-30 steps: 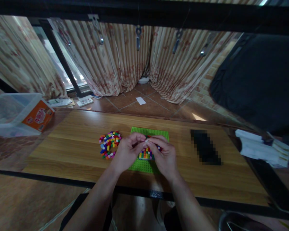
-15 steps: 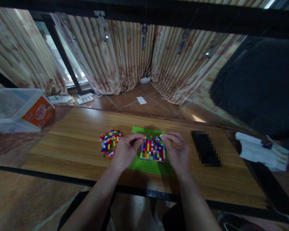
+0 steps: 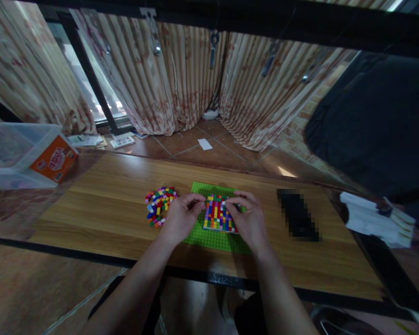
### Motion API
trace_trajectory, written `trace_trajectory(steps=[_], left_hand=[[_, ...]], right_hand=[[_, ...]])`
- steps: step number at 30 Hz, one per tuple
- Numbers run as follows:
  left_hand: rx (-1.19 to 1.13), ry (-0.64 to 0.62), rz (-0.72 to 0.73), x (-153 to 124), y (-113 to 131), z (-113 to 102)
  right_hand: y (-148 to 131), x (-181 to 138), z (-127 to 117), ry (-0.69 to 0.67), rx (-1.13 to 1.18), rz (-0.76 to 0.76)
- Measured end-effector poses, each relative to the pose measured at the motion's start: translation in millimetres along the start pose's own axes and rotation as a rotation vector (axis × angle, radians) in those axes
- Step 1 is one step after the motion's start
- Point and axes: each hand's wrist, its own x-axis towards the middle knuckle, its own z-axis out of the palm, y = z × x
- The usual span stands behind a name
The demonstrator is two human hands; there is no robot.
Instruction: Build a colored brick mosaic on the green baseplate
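A block of many-coloured toy bricks (image 3: 218, 216) lies on a green studded baseplate (image 3: 209, 242). My left hand (image 3: 182, 217) is at the block's upper left corner, thumb and forefinger pinched together; whatever is between them is too small to make out. Over the upper right of the block, my right hand (image 3: 248, 221) pinches what looks like a small white toy brick (image 3: 224, 203). The right fingers cover part of the block. Beside my left hand is a loose pile of small coloured bricks (image 3: 158, 204).
The wooden table (image 3: 101, 209) carries a dark pixelated object (image 3: 298, 215) at right. A clear plastic bin (image 3: 17, 174) with an orange label stands at far left. White papers (image 3: 373, 218) lie beyond the right end. Curtains (image 3: 181, 83) hang behind.
My right hand has moved left and slightly down over the block, taking the small white brick with it. My left hand has barely shifted, staying at the block's left corner.
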Motion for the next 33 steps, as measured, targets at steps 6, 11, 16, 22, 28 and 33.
trace_trajectory(steps=[6,11,16,22,28,33], left_hand=[[0.088,-0.030,0.042,-2,5,2],[0.255,-0.089,0.120,-7,17,7],[0.448,-0.117,0.190,-8,23,15],[0.507,-0.141,0.200,-7,22,19],[0.470,-0.133,0.218,-7,19,19],[0.447,-0.117,0.242,-7,16,20]], right_hand=[[0,0,1,-0.015,0.013,0.018],[0,-2,3,-0.032,0.011,0.009],[0,-3,6,-0.014,0.031,-0.022],[-1,-3,10,-0.004,0.048,-0.026],[-1,-5,14,0.041,0.052,-0.020],[-1,-5,15,0.059,0.042,-0.031]])
